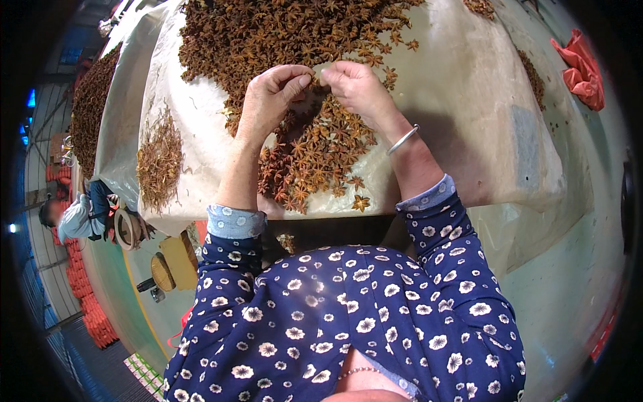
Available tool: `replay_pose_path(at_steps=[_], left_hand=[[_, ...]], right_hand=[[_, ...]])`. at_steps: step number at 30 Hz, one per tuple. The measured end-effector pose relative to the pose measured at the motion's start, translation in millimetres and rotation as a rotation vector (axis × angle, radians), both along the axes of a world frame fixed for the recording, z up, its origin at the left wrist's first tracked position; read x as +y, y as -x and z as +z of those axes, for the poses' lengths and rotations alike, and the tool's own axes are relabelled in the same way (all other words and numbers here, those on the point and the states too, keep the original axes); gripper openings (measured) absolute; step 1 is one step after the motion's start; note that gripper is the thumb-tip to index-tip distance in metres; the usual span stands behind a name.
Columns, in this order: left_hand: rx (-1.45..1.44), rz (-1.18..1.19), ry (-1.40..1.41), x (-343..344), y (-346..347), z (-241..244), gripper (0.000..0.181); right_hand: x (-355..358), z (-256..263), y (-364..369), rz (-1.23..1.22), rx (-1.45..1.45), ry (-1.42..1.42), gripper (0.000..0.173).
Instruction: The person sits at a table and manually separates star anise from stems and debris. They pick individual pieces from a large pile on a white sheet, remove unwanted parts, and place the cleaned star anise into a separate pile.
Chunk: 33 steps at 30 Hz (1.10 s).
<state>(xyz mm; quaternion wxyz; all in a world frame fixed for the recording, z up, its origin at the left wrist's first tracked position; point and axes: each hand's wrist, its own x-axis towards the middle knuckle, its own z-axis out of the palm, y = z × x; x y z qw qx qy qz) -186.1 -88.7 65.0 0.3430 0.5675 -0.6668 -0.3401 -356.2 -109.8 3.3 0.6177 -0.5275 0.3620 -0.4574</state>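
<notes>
A large heap of dried star anise (281,40) covers the far part of a table spread with a pale plastic sheet (447,60). A smaller patch of reddish-brown star anise (316,156) lies nearer, between my forearms. My left hand (274,95) is raised over the gap between heap and patch, thumb and forefinger pinched on what looks like a small star anise piece (315,80). Close beside it, my right hand (356,90) has its fingers curled and slightly blurred, the tips almost meeting the left ones. Whether the right fingertips grip anything cannot be made out.
A small pile of dry stalks (161,161) lies at the table's left. Beyond it, another star anise heap (95,110) rests near a seated person (83,218). Stacked red sacks (95,316) line the left side. A red plastic bag (582,70) is at far right.
</notes>
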Motion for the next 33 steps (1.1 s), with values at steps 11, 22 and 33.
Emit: replay_pose_path(at_steps=[11, 22, 33], left_hand=[[0.746, -0.211, -0.222, 0.8, -7.5, -4.2, 0.016], [0.168, -0.046, -0.391, -4.3, -16.1, -7.4, 0.017], [-0.52, -0.024, -0.114, -59.7, 36.6, -48.2, 0.026]], right_hand=[[4.2, 21.0, 14.8, 0.428, -0.309, -0.194, 0.015], [-8.4, 21.2, 38.0, 0.308, -0.842, -0.161, 0.012], [-12.0, 22.5, 42.4, 0.034, -0.663, -0.168, 0.017]])
